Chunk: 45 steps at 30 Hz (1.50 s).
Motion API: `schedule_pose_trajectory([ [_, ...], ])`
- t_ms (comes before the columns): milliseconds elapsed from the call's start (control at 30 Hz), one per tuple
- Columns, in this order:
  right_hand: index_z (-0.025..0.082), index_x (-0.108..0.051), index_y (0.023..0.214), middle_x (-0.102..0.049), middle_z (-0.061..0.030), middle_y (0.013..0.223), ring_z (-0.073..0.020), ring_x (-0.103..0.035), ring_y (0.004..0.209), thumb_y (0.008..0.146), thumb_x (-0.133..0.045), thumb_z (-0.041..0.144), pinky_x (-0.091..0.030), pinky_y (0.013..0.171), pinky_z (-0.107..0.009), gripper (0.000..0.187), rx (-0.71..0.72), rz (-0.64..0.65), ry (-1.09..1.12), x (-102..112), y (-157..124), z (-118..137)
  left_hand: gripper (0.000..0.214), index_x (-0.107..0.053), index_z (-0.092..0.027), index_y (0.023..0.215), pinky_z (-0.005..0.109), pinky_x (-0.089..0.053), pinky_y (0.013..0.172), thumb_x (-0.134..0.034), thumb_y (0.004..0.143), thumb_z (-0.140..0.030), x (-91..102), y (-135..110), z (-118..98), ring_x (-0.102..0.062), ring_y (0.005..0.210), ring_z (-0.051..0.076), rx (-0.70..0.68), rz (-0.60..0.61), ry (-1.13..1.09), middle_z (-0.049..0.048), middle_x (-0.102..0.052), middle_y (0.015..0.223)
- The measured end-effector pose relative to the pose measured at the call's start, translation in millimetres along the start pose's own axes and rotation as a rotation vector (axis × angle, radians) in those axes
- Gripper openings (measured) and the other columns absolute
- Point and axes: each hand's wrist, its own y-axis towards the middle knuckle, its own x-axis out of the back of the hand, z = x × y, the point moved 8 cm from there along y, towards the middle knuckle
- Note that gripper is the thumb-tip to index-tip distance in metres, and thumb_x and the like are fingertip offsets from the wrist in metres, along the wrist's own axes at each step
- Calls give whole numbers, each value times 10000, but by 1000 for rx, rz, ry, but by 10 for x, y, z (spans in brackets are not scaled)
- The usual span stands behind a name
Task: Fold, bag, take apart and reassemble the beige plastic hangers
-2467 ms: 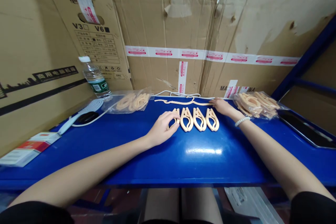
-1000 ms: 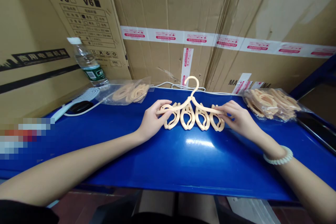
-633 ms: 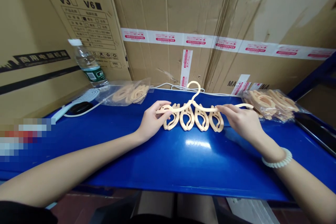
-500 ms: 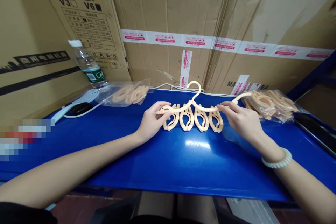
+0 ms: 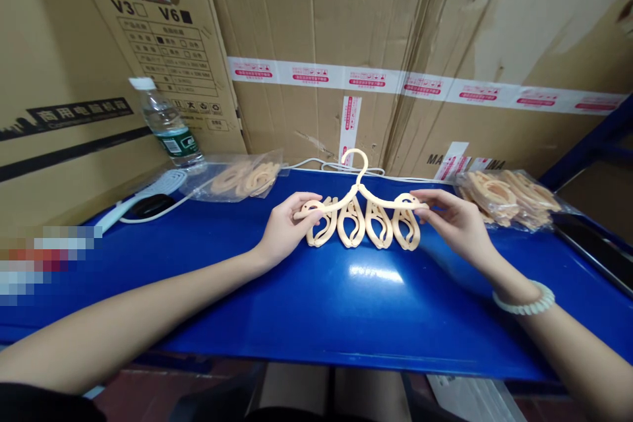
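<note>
A cream folding clothes hanger [image 5: 380, 198] is spread out between my hands, its hook pointing up and tilted left. My left hand [image 5: 291, 224] pinches the end of its left arm between thumb and fingers. At the other end, my right hand [image 5: 452, 217] grips the tip of the right arm, with thumb below and fingers above. Just beneath it, several folded hangers [image 5: 351, 224] lie in a row on the blue table [image 5: 316, 316]. The hanger's arms partly cover their tops.
Bagged folded hangers [image 5: 509, 194] lie at right, beside a dark flat device [image 5: 598, 254]. Another plastic bag with hangers [image 5: 247, 178] is at left, near a water bottle [image 5: 171, 125], a pale brush-like item [image 5: 143, 194] and a black oval object [image 5: 154, 205]. Cardboard boxes [image 5: 316, 13] wall the back.
The hanger's right arm has swung from bent outward to matching the left one, and its hook shifted slightly left. My right hand has changed its hold to the tip. My left hand stayed put.
</note>
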Motion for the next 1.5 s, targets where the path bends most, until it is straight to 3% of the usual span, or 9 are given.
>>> schedule_pose_trajectory([
  [200,218,-740,1071,-734,-63,963,-213,-670,819,862,-746,446,-574,782,-354,310,-167,-27,218,9,11,-126,487,-636,-148,1108,330,-602,803,-839,697,-310,13,11,51,-727,798,180,75,-53,-139,34,-734,898],
  [333,226,-671,1091,-680,-15,839,-168,-636,697,820,-800,436,-562,680,-318,366,-258,7,417,-183,-43,-143,451,-628,-153,1080,311,-612,763,-837,706,-292,-62,-18,-15,-724,782,173,64,7,-162,28,-731,878],
  [467,248,-557,1005,-663,21,817,-150,-652,671,756,-870,384,-568,665,-301,423,-318,22,594,-404,-112,-93,271,-633,-148,896,266,-597,673,-807,752,-298,-167,-64,-78,-703,704,154,32,103,-96,25,-712,780],
  [633,200,-634,922,-691,-49,908,-187,-678,819,857,-779,407,-577,794,-346,262,-204,308,425,-684,-187,159,245,-621,-153,861,253,-588,641,-784,784,-318,-241,-95,-94,-698,668,144,-7,167,-72,30,-712,776],
  [767,218,-701,1164,-686,-89,1167,-221,-659,1050,942,-680,363,-554,944,-384,266,-90,465,308,-786,-253,294,340,-582,-164,1013,262,-591,644,-789,781,-300,-254,-106,-96,-710,662,147,-21,180,-94,23,-723,803],
  [867,252,-674,1281,-665,-88,1264,-226,-650,1108,952,-668,350,-555,976,-395,343,-66,482,300,-794,-270,288,454,-493,-186,1122,274,-599,664,-783,782,-262,-247,-109,-100,-732,691,157,-29,174,-141,35,-740,891],
  [967,262,-670,1311,-653,-94,1300,-238,-644,1139,943,-678,370,-561,987,-408,384,-90,465,308,-784,-272,246,431,-461,-204,1086,270,-595,680,-772,789,-228,-247,-112,-113,-738,755,159,-56,181,-155,57,-738,987],
  [1233,300,-647,1358,-579,-90,1419,-244,-658,1121,896,-728,349,-579,994,-441,471,-118,432,360,-773,-260,283,272,-631,-195,1146,308,-576,880,-681,883,-247,-300,-141,-162,-659,1110,202,-184,281,-11,93,-675,1171],
  [1500,293,-656,1348,-564,-95,1414,-263,-634,1181,900,-730,332,-587,987,-431,455,-130,450,378,-791,-278,254,315,-650,-183,1209,360,-585,941,-645,899,-235,-408,-209,-239,-650,1167,234,-185,419,-5,134,-611,1351],
])
